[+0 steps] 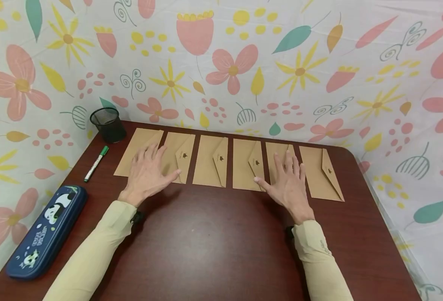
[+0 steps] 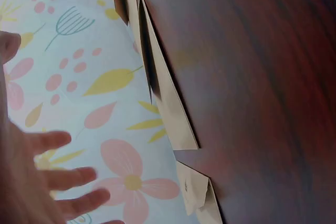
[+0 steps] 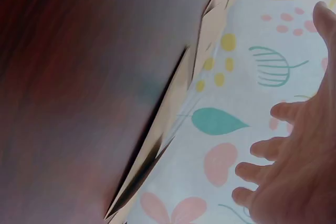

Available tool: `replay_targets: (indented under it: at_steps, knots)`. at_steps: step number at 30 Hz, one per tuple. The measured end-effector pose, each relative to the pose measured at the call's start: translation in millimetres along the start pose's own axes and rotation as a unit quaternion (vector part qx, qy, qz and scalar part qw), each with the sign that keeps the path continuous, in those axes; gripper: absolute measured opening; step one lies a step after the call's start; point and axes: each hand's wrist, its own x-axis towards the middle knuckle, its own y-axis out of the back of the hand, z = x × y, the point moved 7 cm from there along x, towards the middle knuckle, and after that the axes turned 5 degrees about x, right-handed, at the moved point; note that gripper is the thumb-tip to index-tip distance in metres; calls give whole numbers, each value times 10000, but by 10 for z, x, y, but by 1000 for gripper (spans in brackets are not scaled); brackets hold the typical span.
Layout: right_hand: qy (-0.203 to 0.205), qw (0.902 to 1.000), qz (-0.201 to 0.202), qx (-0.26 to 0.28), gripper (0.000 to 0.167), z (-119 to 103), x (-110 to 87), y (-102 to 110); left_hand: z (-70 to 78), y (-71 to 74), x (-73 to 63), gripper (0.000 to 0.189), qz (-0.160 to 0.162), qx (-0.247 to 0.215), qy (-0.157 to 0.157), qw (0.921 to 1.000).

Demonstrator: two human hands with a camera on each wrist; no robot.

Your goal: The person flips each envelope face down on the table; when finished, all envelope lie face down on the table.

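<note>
Several brown paper envelopes lie side by side in a row along the table's back, flaps on their right sides. My left hand [image 1: 146, 173], fingers spread, is over the leftmost envelope [image 1: 125, 163] and the second envelope [image 1: 185, 142], hiding parts of both. The right hand [image 1: 289, 188], also spread, covers part of the fifth envelope [image 1: 271, 150]. Between the hands lie a third envelope [image 1: 207, 161] and a fourth envelope [image 1: 242, 161], with small dark prints on their flaps. Farthest right is another envelope [image 1: 313, 171]. In both wrist views the hands hold nothing and appear raised above the envelopes.
At the back left stands a black mesh pen cup [image 1: 110, 129]. Near it lies a green-capped marker [image 1: 96, 164], and closer to me a blue panda pencil case [image 1: 48, 234]. A flower-patterned cloth [image 1: 221, 108] hangs behind the dark wooden table [image 1: 206, 251].
</note>
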Motion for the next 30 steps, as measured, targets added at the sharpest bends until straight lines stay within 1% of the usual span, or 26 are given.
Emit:
replay_targets:
  at_steps: [3, 7, 10, 13, 15, 18, 20, 24, 27, 30]
  knots:
    - [209, 9989, 317, 273, 109, -125, -1, 27, -51, 72, -14, 84, 324, -235, 213, 9990]
    - [240, 9944, 418, 937, 101, -407, -29, 49, -175, 177, -57, 67, 688, -713, 645, 9930]
    - [107, 9851, 259, 1697, 89, -678, -55, 26, -304, 245, -81, 57, 831, -850, 1102, 9868]
    - [144, 9726, 214, 2311, 75, -975, -63, -16, -443, 293, -88, 50, 871, -857, 1546, 9804]
    - [259, 9666, 201, 2541, 66, -1186, -52, -68, -536, 313, -99, 46, 838, -830, 1797, 9766]
    - [420, 9626, 65, 2676, 60, -1507, -18, -188, -660, 336, -99, 43, 780, -788, 2016, 9732]
    - [513, 9621, -105, 2676, 59, -1714, 9, -300, -730, 333, -103, 42, 725, -735, 2083, 9726]
    - [636, 9629, -583, 2556, 58, -2112, 65, -578, -850, 286, -132, 44, 565, -568, 2094, 9745]
    - [651, 9640, -925, 2406, 59, -2375, 130, -796, -937, 216, -158, 48, 316, -470, 2167, 9746]
    - [643, 9651, -1080, 2298, 57, -2608, 229, -950, -1014, 125, -152, 51, -103, -422, 2333, 9714]
